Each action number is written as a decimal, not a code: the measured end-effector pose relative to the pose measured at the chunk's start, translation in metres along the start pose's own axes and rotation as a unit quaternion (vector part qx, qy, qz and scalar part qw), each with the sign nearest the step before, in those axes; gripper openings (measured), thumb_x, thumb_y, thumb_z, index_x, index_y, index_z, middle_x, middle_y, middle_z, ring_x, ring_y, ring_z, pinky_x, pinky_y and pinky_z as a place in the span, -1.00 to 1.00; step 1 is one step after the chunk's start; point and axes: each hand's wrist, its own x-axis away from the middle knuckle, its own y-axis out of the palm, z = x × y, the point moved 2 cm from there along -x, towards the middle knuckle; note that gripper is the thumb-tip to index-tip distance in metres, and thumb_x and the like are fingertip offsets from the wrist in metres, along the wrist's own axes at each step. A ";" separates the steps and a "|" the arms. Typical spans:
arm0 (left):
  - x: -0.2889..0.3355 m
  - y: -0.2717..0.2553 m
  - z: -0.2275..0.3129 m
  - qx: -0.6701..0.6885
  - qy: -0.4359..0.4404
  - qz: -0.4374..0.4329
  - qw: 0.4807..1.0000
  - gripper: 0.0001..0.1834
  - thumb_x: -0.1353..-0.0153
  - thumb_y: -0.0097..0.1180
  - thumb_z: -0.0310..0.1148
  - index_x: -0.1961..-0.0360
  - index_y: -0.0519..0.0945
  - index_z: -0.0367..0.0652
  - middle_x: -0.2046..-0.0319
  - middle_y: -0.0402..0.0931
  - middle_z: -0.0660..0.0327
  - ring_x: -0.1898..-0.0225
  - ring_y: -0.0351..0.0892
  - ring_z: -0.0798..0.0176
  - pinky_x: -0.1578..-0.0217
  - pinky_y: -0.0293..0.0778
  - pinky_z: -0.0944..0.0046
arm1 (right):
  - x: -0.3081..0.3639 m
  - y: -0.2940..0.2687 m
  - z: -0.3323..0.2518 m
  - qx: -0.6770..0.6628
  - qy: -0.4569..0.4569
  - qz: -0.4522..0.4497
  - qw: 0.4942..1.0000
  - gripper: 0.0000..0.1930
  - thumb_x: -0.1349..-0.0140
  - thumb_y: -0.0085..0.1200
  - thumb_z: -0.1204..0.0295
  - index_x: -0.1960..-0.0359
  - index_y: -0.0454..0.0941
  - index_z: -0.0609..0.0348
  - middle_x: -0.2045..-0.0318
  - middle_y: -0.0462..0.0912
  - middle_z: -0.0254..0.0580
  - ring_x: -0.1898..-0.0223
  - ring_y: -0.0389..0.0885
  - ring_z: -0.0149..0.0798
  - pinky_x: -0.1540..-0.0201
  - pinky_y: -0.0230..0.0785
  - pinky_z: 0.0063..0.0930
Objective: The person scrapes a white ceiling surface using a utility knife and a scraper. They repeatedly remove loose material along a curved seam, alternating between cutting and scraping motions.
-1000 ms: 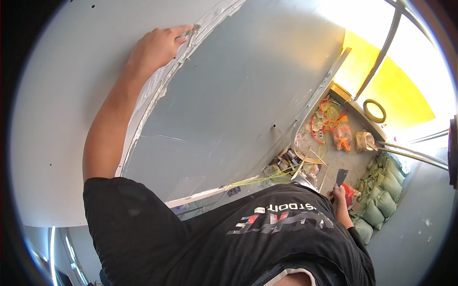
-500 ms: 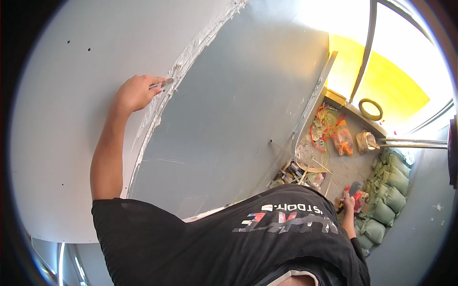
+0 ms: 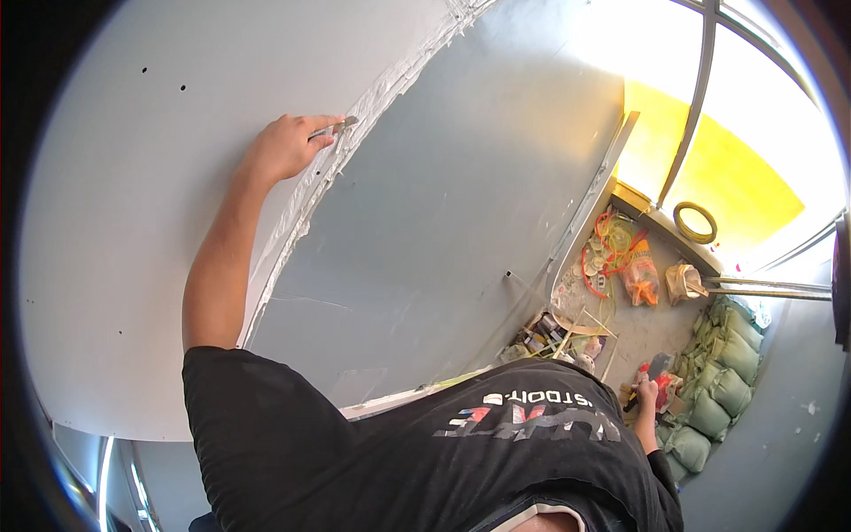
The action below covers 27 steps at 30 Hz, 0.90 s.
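My left hand (image 3: 285, 149) is raised to the seam between a white panel (image 3: 124, 204) and a grey wall (image 3: 443, 195). Its fingers are closed round a small putty knife (image 3: 350, 121), whose blade rests at the band of white filler (image 3: 306, 208) along that seam. The filler is rough, with ragged edges. Low on the right, my right hand (image 3: 648, 390) grips a wider scraper (image 3: 659, 363) with a grey blade and some red at its handle. The rest of its handle is hidden by my fingers.
Green sacks (image 3: 729, 355) are piled along the right wall. On the floor lie an orange-and-clear bag (image 3: 640, 277), a paper-like bag (image 3: 684, 284), tangled cords and a heap of scraps (image 3: 545, 337). A dark ring-shaped coil (image 3: 695, 222) sits on the window ledge.
My left hand and putty knife have moved up and to the right along the filler seam. The whole view has shifted slightly. My right hand still grips the scraper low down.
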 end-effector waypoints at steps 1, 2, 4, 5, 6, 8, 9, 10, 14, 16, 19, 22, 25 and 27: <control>-0.002 -0.003 0.004 -0.011 -0.017 -0.012 1.000 -0.62 -0.42 0.13 -0.08 -0.25 0.61 0.36 0.01 0.72 0.18 0.01 0.69 0.01 -0.05 0.59 0.02 | -0.007 -0.002 0.005 0.003 0.002 0.002 1.000 -0.59 -0.49 -0.10 0.17 0.26 0.47 0.38 0.65 0.65 -0.04 0.63 0.68 -0.12 0.50 0.47 -0.20; -0.005 -0.003 0.005 -0.008 -0.017 -0.014 1.000 -0.62 -0.42 0.13 -0.08 -0.25 0.61 0.36 0.01 0.72 0.18 0.01 0.69 0.01 -0.05 0.59 0.02 | -0.016 -0.002 0.006 -0.031 -0.013 -0.022 0.999 -0.60 -0.50 -0.11 0.18 0.26 0.49 0.36 0.64 0.65 -0.05 0.62 0.68 -0.13 0.50 0.47 -0.20; -0.016 0.000 0.007 -0.035 0.003 -0.011 0.999 -0.62 -0.42 0.13 -0.09 -0.24 0.62 0.36 0.03 0.73 0.17 0.04 0.70 -0.01 -0.04 0.59 0.01 | -0.032 -0.004 0.014 -0.055 -0.014 -0.041 0.998 -0.62 -0.52 -0.10 0.19 0.26 0.53 0.31 0.64 0.66 -0.10 0.62 0.68 -0.16 0.51 0.46 -0.23; -0.018 0.002 0.008 -0.033 0.003 -0.015 0.999 -0.62 -0.42 0.13 -0.09 -0.24 0.62 0.36 0.03 0.73 0.17 0.04 0.70 -0.01 -0.04 0.59 0.01 | -0.036 -0.005 0.020 -0.052 -0.011 -0.041 0.998 -0.62 -0.52 -0.10 0.19 0.26 0.53 0.31 0.64 0.66 -0.10 0.62 0.68 -0.16 0.51 0.46 -0.23; -0.019 0.005 0.009 -0.040 0.006 0.001 0.999 -0.62 -0.42 0.13 -0.08 -0.24 0.62 0.35 0.04 0.73 0.17 0.04 0.70 -0.01 -0.03 0.59 0.00 | -0.036 -0.004 0.019 -0.057 -0.009 -0.045 0.997 -0.62 -0.52 -0.10 0.19 0.26 0.54 0.30 0.64 0.66 -0.11 0.62 0.68 -0.17 0.50 0.47 -0.24; -0.009 0.011 0.000 -0.050 -0.003 0.008 0.999 -0.62 -0.42 0.13 -0.08 -0.24 0.62 0.35 0.05 0.73 0.18 0.04 0.70 -0.01 -0.03 0.60 0.00 | -0.023 0.004 -0.003 -0.022 -0.017 -0.035 0.999 -0.62 -0.52 -0.08 0.18 0.23 0.58 0.30 0.64 0.65 -0.14 0.61 0.68 -0.18 0.47 0.49 -0.25; -0.003 0.012 -0.005 -0.040 -0.001 0.023 0.999 -0.62 -0.42 0.12 -0.08 -0.24 0.62 0.35 0.05 0.73 0.17 0.05 0.70 -0.02 -0.03 0.60 0.00 | -0.010 0.009 -0.011 -0.014 -0.017 -0.044 0.999 -0.62 -0.52 -0.08 0.18 0.23 0.58 0.30 0.64 0.65 -0.14 0.61 0.68 -0.18 0.47 0.49 -0.25; -0.001 0.013 -0.009 -0.028 0.006 0.040 0.999 -0.62 -0.42 0.12 -0.08 -0.24 0.62 0.35 0.05 0.73 0.17 0.06 0.70 -0.02 -0.02 0.60 0.00 | -0.001 0.012 -0.016 0.007 -0.034 -0.029 0.999 -0.62 -0.52 -0.09 0.21 0.27 0.55 0.32 0.61 0.63 -0.11 0.63 0.65 -0.17 0.51 0.48 -0.23; -0.009 0.018 -0.012 -0.026 0.013 0.037 0.999 -0.61 -0.43 0.11 -0.07 -0.25 0.61 0.35 0.07 0.74 0.15 0.07 0.71 -0.04 -0.02 0.60 -0.02 | 0.011 0.014 -0.001 0.062 -0.012 -0.056 0.996 -0.61 -0.51 -0.07 0.19 0.20 0.58 0.35 0.62 0.63 -0.14 0.59 0.68 -0.21 0.51 0.49 -0.24; -0.004 0.017 -0.013 -0.061 0.023 0.044 0.997 -0.62 -0.44 0.10 -0.07 -0.25 0.61 0.34 0.10 0.74 0.14 0.09 0.71 -0.04 -0.01 0.60 -0.03 | 0.015 0.030 -0.003 0.070 -0.008 -0.062 0.996 -0.62 -0.51 -0.07 0.20 0.19 0.58 0.35 0.61 0.62 -0.15 0.59 0.68 -0.20 0.51 0.49 -0.23; -0.007 0.019 -0.009 -0.067 0.039 0.069 0.995 -0.62 -0.45 0.08 -0.08 -0.26 0.60 0.33 0.15 0.74 0.10 0.11 0.71 -0.03 0.00 0.60 -0.04 | 0.015 0.037 0.004 0.071 -0.010 -0.071 0.995 -0.63 -0.51 -0.07 0.23 0.22 0.57 0.35 0.62 0.61 -0.16 0.59 0.67 -0.19 0.52 0.50 -0.22; -0.012 0.027 -0.013 -0.076 0.036 0.071 0.994 -0.62 -0.47 0.05 -0.10 -0.27 0.59 0.33 0.17 0.74 0.06 0.10 0.71 -0.05 0.00 0.60 -0.05 | 0.015 0.057 -0.010 0.098 -0.073 -0.107 0.987 -0.63 -0.49 -0.07 0.23 0.34 0.52 0.31 0.63 0.61 -0.15 0.59 0.66 -0.19 0.50 0.50 -0.20; -0.008 0.033 -0.012 -0.068 0.018 0.073 0.995 -0.62 -0.48 0.03 -0.10 -0.28 0.58 0.33 0.19 0.73 0.02 0.14 0.71 -0.05 0.04 0.60 -0.05 | 0.026 0.066 -0.039 0.111 -0.082 -0.106 0.985 -0.62 -0.50 -0.08 0.21 0.35 0.51 0.29 0.63 0.62 -0.12 0.60 0.66 -0.19 0.48 0.49 -0.22; -0.004 0.040 -0.013 -0.051 0.024 0.072 0.996 -0.62 -0.49 0.03 -0.12 -0.28 0.58 0.33 0.19 0.73 0.01 0.21 0.71 -0.03 0.09 0.61 -0.05 | 0.029 0.066 -0.049 0.090 -0.073 -0.097 0.989 -0.60 -0.51 -0.09 0.20 0.38 0.50 0.29 0.64 0.63 -0.09 0.61 0.64 -0.17 0.47 0.48 -0.24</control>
